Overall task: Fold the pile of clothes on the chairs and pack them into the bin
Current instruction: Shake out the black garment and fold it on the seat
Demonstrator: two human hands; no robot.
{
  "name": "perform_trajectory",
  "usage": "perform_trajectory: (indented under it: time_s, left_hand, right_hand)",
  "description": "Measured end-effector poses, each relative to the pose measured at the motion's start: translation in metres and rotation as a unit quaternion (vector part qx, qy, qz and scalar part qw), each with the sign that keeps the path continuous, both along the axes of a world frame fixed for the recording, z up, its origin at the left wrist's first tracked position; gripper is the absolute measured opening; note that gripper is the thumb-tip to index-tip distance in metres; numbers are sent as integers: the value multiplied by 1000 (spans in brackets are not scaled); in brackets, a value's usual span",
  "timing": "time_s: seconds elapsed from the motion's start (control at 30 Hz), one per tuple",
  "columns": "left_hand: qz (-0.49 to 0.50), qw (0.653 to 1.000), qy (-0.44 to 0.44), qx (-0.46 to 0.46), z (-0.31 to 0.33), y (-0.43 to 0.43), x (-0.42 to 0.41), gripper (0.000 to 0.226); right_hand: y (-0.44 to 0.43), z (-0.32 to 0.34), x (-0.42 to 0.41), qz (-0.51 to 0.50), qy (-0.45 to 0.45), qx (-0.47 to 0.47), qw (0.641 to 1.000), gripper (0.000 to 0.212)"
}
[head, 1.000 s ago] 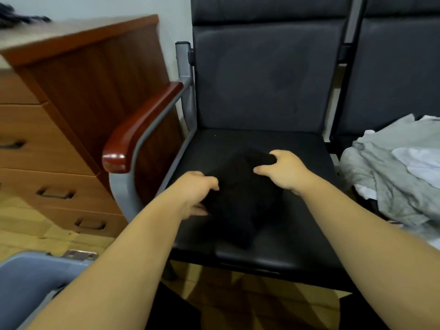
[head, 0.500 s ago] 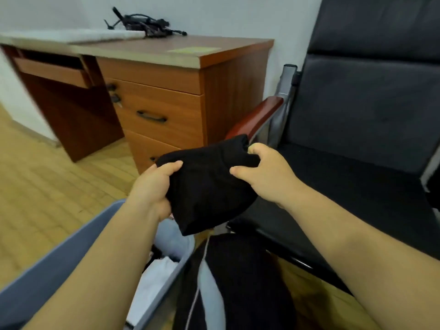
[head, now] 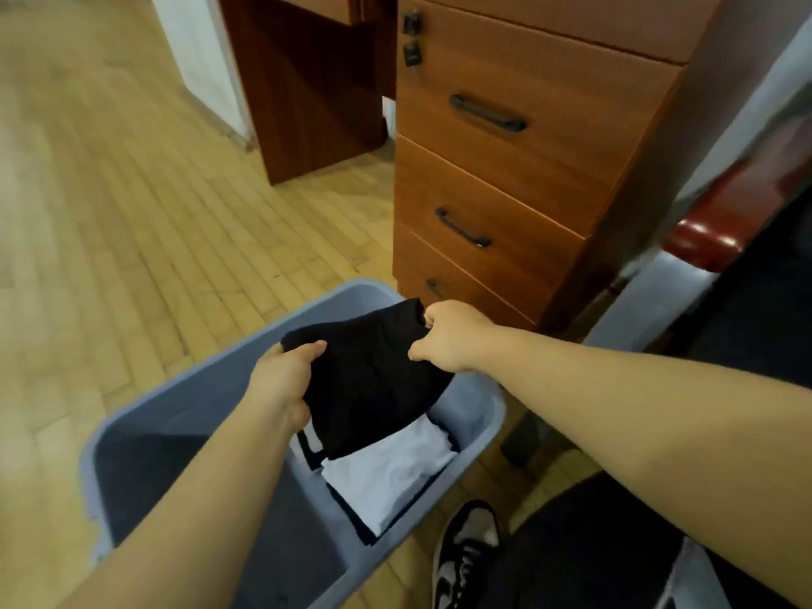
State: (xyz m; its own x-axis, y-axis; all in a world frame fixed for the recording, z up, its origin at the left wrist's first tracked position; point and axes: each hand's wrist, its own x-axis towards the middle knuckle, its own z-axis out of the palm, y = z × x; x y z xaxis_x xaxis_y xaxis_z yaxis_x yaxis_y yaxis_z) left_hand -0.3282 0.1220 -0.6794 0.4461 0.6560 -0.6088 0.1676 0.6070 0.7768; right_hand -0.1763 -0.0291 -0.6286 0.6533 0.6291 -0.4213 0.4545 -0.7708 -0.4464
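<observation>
Garment (head: 373, 380): black, folded | gripped by left hand (head: 281, 384), right hand (head: 448, 336) | over bin (head: 334, 288)

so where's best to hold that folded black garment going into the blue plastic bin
By its two opposite side edges, one hand from each side, as the left hand and right hand grip it. The folded black garment is limp and its free lower edge droops over the blue plastic bin, so a two-sided hold likely keeps the fold flat.
</observation>
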Motion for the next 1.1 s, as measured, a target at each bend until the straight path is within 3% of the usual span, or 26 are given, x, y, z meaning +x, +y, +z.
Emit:
perform_trajectory:
  time_s: [0.23,0.4,0.5,0.63,0.77,0.9,1.1]
  left_hand:
    - [1,993,108,-51,-98,-9,-14,24]
    - [-162,951,258,-46,-140,-36,-25,33]
    - [-223,933,281,24,-147,-42,-24,48]
    - [-357,834,344,241,-126,-45,-17,79]
    - [-400,805,270,346,-82,-61,-1,82]
    - [-437,783,164,411,-28,-89,17,78]
    - [-474,726,49,496,54,-160,51,66]
  right_hand:
    - [24,-94,13,36,84,-163,982,28]
    - [3,-133,10,101,42,-275,955,17]
    - [-2,-134,14,142,53,-282,947,29]
    - [-7,-109,14,183,50,-256,948,45]
    - [-17,-59,8,213,63,-248,943,64]
    - [-50,11,7,204,59,-217,953,69]
    - [-171,76,10,38,36,-54,997,70]
